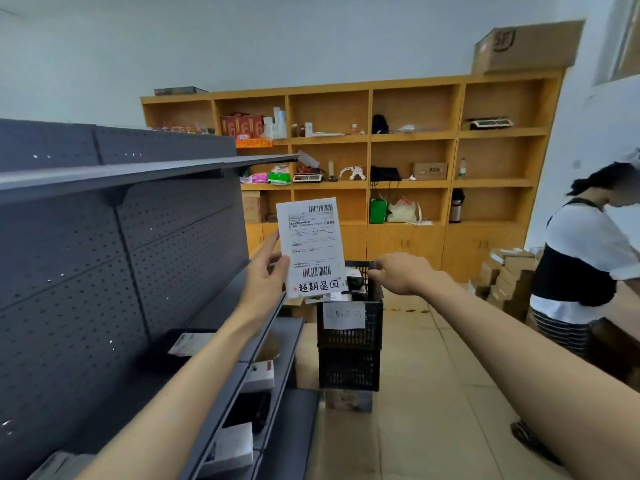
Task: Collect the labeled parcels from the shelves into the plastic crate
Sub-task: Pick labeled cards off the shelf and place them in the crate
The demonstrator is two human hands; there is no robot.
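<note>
Two bare forearms stretch out from where the person stands. Their left hand [266, 271] pinches a flat white labeled parcel [311, 247] at its lower left edge, thumb on the front and index finger up along the side. It is held upright, so the barcodes and the handwritten black characters face back at them. Just below and right of that pinch stands the black plastic crate [349, 336], stacked on a second one, with a white paper tag [344, 315] on its front. A few parcels [355, 282] lie inside (dark and white, hard to tell apart).

The right hand [401, 271], on the other side of the held parcel, hovers at the crate's upper rim with fingers loosely bent and gripping nothing. Whether they touch the rim, I cannot tell. Left of the grip runs grey metal shelving [104, 237], with more packages [258, 375] on its lower shelves under the forearm. Another person [581, 265] stands well off to the right, beside stacked cardboard boxes [505, 275].
</note>
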